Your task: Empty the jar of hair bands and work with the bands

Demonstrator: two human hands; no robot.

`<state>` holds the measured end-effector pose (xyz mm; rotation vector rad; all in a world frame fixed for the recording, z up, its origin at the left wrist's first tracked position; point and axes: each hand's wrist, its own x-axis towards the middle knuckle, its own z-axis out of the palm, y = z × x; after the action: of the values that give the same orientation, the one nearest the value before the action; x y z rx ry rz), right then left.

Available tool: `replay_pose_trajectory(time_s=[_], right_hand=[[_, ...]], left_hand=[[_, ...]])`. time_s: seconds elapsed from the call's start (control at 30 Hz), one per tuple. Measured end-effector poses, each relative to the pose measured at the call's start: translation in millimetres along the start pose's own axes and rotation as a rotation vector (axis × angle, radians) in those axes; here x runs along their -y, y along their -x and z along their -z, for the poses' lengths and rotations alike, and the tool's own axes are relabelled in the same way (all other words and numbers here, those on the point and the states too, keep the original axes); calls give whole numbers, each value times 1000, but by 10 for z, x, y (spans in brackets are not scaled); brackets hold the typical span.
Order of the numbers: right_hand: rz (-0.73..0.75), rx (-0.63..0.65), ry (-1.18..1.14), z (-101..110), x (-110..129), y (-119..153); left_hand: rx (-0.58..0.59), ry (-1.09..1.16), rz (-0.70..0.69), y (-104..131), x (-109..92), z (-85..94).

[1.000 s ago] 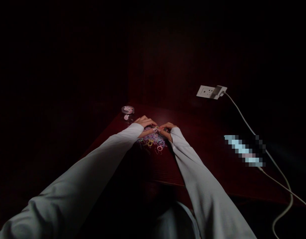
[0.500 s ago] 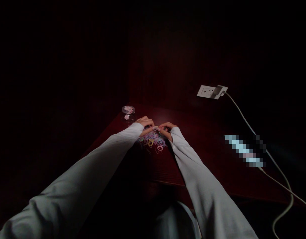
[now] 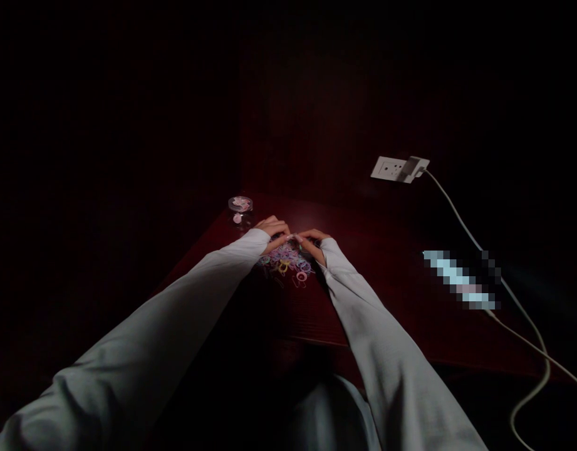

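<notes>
A heap of small hair ties (image 3: 288,258) in purple, pink, yellow and other colours lies on the dark red table. Over its far side, my left hand (image 3: 273,230) and my right hand (image 3: 315,240) meet at the fingertips. Both are closed in a pinch. Whatever is between the fingers is too small and dim to make out. At the near edge of the heap are a pink ring-shaped tie (image 3: 301,276) and a yellow one (image 3: 283,267). Beyond my left hand stands a clear lidded jar (image 3: 240,212) with pink-and-white pieces showing.
On the right of the table (image 3: 377,300) lies a blurred-out, lit device (image 3: 457,280) with a pale cable (image 3: 523,335). A wall socket (image 3: 390,169) with a plugged-in charger (image 3: 414,168) is behind it. The table's near edge runs below my forearms. Surroundings are very dark.
The fingertips of both hands have shifted slightly and remain together over the heap. The whole view has moved a little, so everything sits slightly higher. The heap looks about the same.
</notes>
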<state>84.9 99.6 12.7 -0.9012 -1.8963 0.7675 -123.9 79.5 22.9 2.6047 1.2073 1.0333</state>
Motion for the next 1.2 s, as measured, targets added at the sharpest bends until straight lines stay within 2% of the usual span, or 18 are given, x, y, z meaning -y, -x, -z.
replay_pose_trajectory(time_s=[0.17, 0.33, 0.5, 0.7, 0.93, 1.2], right_hand=[[49, 49, 56, 54, 69, 41], [59, 9, 82, 63, 77, 38], [20, -64, 44, 65, 87, 30], [1, -39, -5, 68, 101, 29], [-7, 34, -6, 58, 108, 37], [-8, 69, -26, 65, 151, 55]], left_hand=[[29, -10, 11, -14, -27, 24], [67, -109, 61, -14, -41, 73], [11, -262, 157, 23, -129, 123], [1, -215, 114, 20, -218, 189], [52, -177, 90, -7, -254, 97], [61, -173, 124, -27, -150, 26]])
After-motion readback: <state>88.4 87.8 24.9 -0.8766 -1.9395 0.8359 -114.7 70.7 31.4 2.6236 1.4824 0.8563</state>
